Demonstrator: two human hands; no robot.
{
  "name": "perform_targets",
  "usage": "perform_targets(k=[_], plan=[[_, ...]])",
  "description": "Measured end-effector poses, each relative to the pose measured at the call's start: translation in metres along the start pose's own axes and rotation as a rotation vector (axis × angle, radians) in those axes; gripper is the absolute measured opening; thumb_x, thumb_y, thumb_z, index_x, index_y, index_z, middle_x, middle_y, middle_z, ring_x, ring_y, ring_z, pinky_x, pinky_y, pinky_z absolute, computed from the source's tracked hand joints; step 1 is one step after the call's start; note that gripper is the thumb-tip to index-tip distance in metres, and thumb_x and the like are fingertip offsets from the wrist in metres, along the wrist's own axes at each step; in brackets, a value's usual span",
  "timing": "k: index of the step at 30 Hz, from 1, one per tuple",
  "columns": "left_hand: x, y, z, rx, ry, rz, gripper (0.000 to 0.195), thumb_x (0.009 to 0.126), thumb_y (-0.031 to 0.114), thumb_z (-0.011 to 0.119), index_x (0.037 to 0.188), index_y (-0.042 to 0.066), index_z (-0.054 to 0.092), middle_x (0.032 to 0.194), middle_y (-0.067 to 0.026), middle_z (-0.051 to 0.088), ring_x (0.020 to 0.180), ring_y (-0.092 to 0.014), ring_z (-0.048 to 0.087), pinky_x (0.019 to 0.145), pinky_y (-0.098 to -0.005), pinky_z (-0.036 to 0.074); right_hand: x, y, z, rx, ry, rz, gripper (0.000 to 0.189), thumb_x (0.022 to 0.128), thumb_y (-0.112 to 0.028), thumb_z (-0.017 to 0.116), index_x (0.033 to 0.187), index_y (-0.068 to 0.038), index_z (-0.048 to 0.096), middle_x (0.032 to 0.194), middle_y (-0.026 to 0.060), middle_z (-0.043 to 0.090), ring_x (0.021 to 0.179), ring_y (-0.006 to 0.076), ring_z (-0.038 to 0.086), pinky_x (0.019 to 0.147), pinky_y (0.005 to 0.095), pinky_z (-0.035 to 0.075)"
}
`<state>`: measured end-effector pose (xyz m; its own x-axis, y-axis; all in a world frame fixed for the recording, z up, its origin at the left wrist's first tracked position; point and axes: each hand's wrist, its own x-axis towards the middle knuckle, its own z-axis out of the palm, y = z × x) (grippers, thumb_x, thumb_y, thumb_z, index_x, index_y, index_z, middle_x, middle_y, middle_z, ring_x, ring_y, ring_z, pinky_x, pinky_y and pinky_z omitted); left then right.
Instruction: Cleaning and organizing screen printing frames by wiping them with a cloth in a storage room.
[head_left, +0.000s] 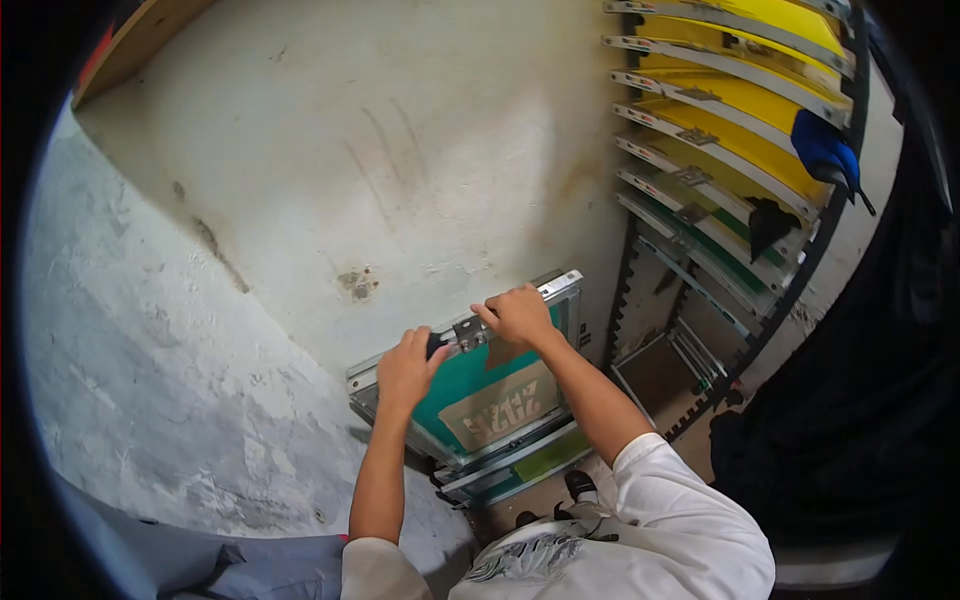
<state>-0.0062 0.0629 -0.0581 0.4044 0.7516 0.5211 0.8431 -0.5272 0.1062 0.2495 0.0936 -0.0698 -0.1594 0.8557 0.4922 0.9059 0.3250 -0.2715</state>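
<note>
A screen-printing frame (446, 390) with a metal rim and green mesh stands tilted against the wall before me. Pale reversed lettering shows in its stencil. My left hand (405, 371) grips the frame's top edge left of a metal clamp plate (469, 333), and something black shows by the thumb. My right hand (517, 315) has its fingers over the same edge, right of the plate. Behind this frame further metal rims show close together. Below it rests another screen frame (540, 465) with a lighter green patch.
At right a black notched rack (806, 277) holds several screen frames (739, 97) with yellow or green mesh. A blue cloth-like thing (825, 150) hangs on it. Grey fabric (277, 566) lies at lower left. A wooden board (139, 45) juts in at upper left.
</note>
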Motion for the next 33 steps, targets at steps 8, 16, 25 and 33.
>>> perform_targets(k=[8, 16, 25, 33], plan=[[-0.042, -0.06, -0.034, 0.02, 0.057, -0.35, 0.037, 0.103, 0.043, 0.059, 0.104, 0.007, 0.065, 0.099, -0.0177, 0.07, 0.096, -0.041, 0.067, 0.091, -0.0519, 0.046, 0.002, -0.002, -0.002, 0.011, 0.003, 0.008, 0.054, 0.105, -0.051, 0.051, 0.081, -0.012, 0.08, 0.072, 0.0159, 0.071, 0.073, 0.0388, 0.068, 0.086, 0.0492, 0.049], [-0.048, -0.054, -0.039, -0.178, 0.213, -0.422, 0.035, 0.103, 0.037, 0.061, 0.103, 0.002, 0.064, 0.097, -0.0186, 0.067, 0.094, -0.043, 0.065, 0.094, -0.0539, 0.046, 0.005, -0.01, -0.007, 0.046, -0.039, 0.04, 0.048, 0.103, -0.049, 0.054, 0.086, -0.013, 0.082, 0.076, 0.0148, 0.075, 0.077, 0.0352, 0.072, 0.092, 0.0497, 0.048], [-0.008, 0.001, -0.032, -0.085, -0.015, -0.304, 0.04, 0.106, 0.044, 0.057, 0.107, 0.005, 0.064, 0.097, -0.0242, 0.073, 0.091, -0.049, 0.068, 0.084, -0.0571, 0.052, 0.007, -0.024, -0.008, 0.07, -0.137, 0.041, 0.047, 0.103, -0.051, 0.054, 0.09, -0.015, 0.082, 0.084, 0.0142, 0.077, 0.083, 0.0356, 0.074, 0.09, 0.0528, 0.049], [0.008, -0.001, -0.011, -0.122, -0.058, -0.446, 0.049, 0.112, 0.053, 0.036, 0.119, 0.008, 0.054, 0.091, -0.0278, 0.073, 0.089, -0.051, 0.069, 0.076, -0.0592, 0.051, 0.009, -0.048, -0.005, 0.242, -0.177, -0.021, 0.044, 0.105, -0.054, 0.053, 0.121, -0.018, 0.074, 0.093, 0.0131, 0.079, 0.091, 0.038, 0.074, 0.081, 0.0514, 0.055]])
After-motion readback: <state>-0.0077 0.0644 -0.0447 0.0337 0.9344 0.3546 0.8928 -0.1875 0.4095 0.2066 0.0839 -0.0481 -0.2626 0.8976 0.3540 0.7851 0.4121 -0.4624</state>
